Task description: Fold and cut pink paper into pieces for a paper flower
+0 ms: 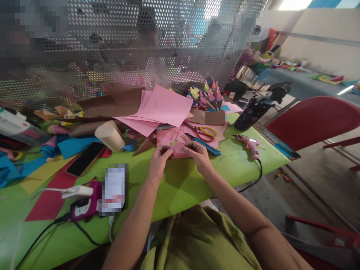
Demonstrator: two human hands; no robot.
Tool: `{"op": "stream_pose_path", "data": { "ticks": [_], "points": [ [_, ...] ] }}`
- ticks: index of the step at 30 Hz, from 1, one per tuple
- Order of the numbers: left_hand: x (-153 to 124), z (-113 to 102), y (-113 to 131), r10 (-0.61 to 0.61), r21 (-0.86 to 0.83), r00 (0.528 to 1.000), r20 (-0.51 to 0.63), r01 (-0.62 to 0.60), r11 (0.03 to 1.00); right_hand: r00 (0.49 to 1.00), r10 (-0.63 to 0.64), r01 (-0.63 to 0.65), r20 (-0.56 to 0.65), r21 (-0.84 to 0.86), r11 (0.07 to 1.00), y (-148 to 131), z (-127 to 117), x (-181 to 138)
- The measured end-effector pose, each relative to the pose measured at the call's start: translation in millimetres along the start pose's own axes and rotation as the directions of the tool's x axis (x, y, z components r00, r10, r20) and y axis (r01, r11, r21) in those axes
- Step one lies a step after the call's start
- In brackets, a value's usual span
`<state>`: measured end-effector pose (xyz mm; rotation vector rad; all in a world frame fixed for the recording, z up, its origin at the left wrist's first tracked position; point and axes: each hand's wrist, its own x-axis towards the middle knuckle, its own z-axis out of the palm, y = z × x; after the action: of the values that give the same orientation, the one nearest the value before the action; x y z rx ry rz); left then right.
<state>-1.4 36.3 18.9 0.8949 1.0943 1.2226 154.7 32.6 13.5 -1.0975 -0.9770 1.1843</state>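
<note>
Between my two hands is a small piece of pink paper (179, 150), just above the green table. My left hand (162, 155) pinches its left edge between thumb and fingers. On the opposite edge, my right hand (197, 153) grips it the same way. Just beyond lie cut pink paper pieces (167, 137). A blue box cutter (206, 145) rests close to my right fingers, with scissors (206, 134) with red and yellow handles behind it. Large pink sheets (165, 107) are stacked farther back on brown paper (112, 105).
A glue gun (249, 144) with a black cord and a dark bottle (250, 108) stand at the right. Leftward are a cardboard tube (109, 135), a black phone (86, 159), a lit phone (113, 191) and a purple power strip (87, 210). A perforated metal screen (112, 56) borders the back.
</note>
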Motion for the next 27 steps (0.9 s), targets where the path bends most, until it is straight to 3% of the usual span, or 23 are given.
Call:
{"op": "stream_pose_path", "data": {
  "ticks": [8,15,27],
  "points": [
    [-1.2,1.2,-0.9,0.064,0.094,0.995,0.071,-0.071,0.993,0.999,-0.031,0.031,0.033,0.019,0.999,-1.5,2.1,-1.8],
    [-1.4,0.2,-0.4,0.106,0.177,0.990,0.094,-0.121,0.977,0.999,0.028,-0.028,0.040,0.019,0.999,0.8,1.3,-2.0],
    [-3.3,2.0,1.0,0.129,0.179,0.984,0.121,-0.150,0.972,0.996,0.022,-0.023,0.082,0.019,1.000,-1.6,2.4,-4.7]
  ]
}}
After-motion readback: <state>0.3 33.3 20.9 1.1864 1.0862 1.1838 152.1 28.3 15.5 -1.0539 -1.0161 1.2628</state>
